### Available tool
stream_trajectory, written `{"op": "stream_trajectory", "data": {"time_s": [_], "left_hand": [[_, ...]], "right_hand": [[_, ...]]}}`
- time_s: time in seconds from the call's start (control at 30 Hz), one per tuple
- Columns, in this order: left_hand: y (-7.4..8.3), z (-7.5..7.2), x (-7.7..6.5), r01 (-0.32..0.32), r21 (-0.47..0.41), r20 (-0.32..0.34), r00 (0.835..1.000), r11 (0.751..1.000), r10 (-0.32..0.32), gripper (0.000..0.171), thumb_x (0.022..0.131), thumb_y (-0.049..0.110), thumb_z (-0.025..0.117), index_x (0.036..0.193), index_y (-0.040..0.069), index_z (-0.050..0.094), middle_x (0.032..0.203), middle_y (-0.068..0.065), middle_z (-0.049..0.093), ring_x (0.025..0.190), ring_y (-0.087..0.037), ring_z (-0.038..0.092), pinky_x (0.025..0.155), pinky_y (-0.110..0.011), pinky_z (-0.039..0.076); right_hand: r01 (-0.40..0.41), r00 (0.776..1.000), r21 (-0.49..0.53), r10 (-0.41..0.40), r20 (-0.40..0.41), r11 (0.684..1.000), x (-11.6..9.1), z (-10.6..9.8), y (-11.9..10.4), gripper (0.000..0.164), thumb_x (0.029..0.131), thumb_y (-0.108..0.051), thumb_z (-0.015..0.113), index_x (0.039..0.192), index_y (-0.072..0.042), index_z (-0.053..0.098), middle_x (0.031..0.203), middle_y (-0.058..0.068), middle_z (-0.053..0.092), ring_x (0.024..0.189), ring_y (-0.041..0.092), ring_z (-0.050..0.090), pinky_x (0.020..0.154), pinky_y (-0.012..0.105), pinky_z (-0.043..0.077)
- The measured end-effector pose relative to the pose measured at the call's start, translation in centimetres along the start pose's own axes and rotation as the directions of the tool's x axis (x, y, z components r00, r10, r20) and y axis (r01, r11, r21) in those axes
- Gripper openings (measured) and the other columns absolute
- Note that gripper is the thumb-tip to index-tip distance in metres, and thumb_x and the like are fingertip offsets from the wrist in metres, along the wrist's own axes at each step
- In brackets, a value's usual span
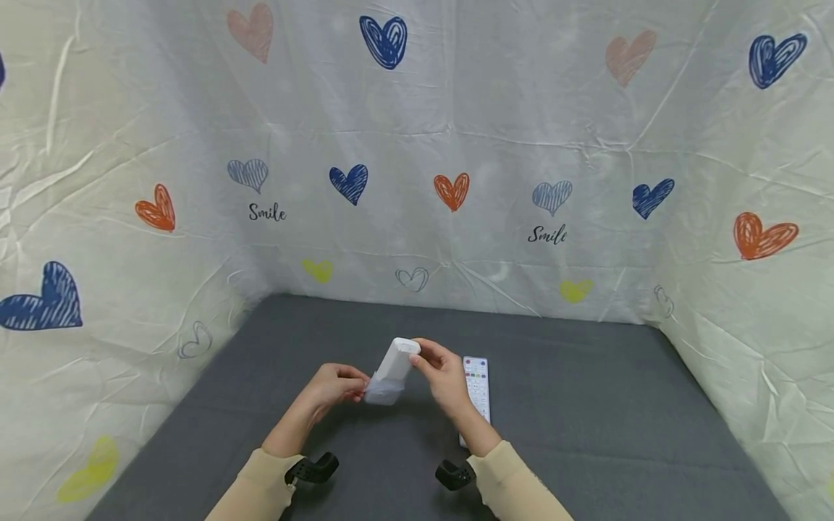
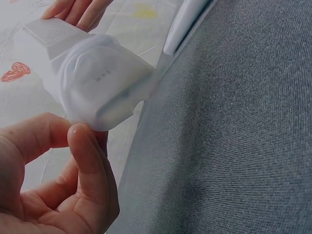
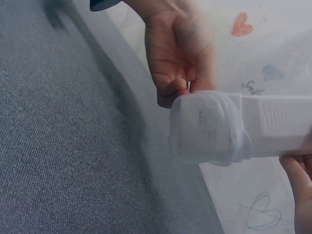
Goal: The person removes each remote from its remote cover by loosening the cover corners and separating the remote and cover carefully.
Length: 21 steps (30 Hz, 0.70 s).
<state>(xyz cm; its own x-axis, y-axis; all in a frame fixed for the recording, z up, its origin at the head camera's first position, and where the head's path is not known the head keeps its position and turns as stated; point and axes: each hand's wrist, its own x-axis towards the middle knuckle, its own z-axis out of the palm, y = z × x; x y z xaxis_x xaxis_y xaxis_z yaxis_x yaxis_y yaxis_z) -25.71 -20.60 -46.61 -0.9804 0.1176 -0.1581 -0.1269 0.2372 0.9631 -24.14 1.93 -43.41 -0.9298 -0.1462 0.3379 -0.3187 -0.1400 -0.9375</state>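
A white remote control (image 1: 399, 359), seen from its back with a ridged battery cover in the right wrist view, is held tilted above the table. Around its lower end sits a translucent soft sleeve (image 3: 207, 127), bunched into folds partway along. My left hand (image 1: 335, 387) pinches the sleeve's edge between thumb and index finger. With thumb and fingers, my right hand (image 1: 444, 373) grips the bare upper end of the remote. Behind my right wrist a second white remote (image 1: 478, 387), its buttons facing up, lies on the table, partly hidden by the forearm.
The dark grey cloth-covered table (image 1: 586, 405) stretches out on all sides of the hands. White hanging sheets (image 1: 495, 94) printed with hearts enclose its back, left and right. Black bands (image 1: 313, 470) sit on both wrists.
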Motion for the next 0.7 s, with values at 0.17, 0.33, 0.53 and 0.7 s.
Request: {"op": "stream_trajectory", "data": {"time_s": [0.17, 0.33, 0.53, 0.7], "left_hand": [[-0.2, 0.0, -0.1, 0.006, -0.001, -0.015, 1.000, 1.000, -0.006, 0.018, 0.083, -0.001, 0.061, 0.096, -0.013, 0.065, 0.077, -0.007, 0.064, 0.064, -0.013, 0.059, 0.061, -0.025, 0.053], [-0.2, 0.0, -0.2, 0.009, 0.001, -0.023, 1.000, 1.000, -0.009, 0.019, 0.083, -0.001, 0.061, 0.097, -0.014, 0.065, 0.077, -0.007, 0.064, 0.065, -0.012, 0.060, 0.061, -0.025, 0.053], [-0.4, 0.5, 0.0, 0.001, 0.028, -0.045, 0.999, 1.000, 0.001, 0.017, 0.084, 0.000, 0.062, 0.094, -0.013, 0.066, 0.074, -0.006, 0.064, 0.062, -0.013, 0.059, 0.060, -0.026, 0.053], [-0.4, 0.9, 0.5, 0.004, 0.056, -0.066, 0.998, 0.998, 0.000, 0.017, 0.085, 0.003, 0.064, 0.094, -0.011, 0.066, 0.074, -0.006, 0.063, 0.061, -0.013, 0.058, 0.059, -0.028, 0.052]], "right_hand": [[0.017, 1.000, 0.001, -0.017, 0.002, 1.000, 0.3, -0.1, 0.6, 0.030, 0.087, 0.003, 0.062, 0.115, 0.012, 0.060, 0.114, 0.030, 0.062, 0.095, 0.008, 0.063, 0.083, 0.023, 0.053], [0.015, 1.000, 0.003, -0.015, -0.003, 1.000, 0.9, -0.4, 2.4, 0.030, 0.087, 0.000, 0.064, 0.116, 0.008, 0.061, 0.115, 0.027, 0.063, 0.096, 0.008, 0.063, 0.083, 0.024, 0.053], [0.000, 1.000, 0.000, 0.000, -0.011, 1.000, 1.2, -0.7, 3.3, 0.031, 0.087, -0.004, 0.065, 0.117, 0.006, 0.062, 0.115, 0.024, 0.063, 0.096, 0.008, 0.063, 0.083, 0.023, 0.053], [-0.004, 1.000, 0.012, 0.004, -0.008, 1.000, 1.3, -1.0, 3.5, 0.032, 0.087, -0.004, 0.066, 0.116, 0.007, 0.061, 0.114, 0.022, 0.064, 0.094, 0.007, 0.063, 0.082, 0.022, 0.053]]}}
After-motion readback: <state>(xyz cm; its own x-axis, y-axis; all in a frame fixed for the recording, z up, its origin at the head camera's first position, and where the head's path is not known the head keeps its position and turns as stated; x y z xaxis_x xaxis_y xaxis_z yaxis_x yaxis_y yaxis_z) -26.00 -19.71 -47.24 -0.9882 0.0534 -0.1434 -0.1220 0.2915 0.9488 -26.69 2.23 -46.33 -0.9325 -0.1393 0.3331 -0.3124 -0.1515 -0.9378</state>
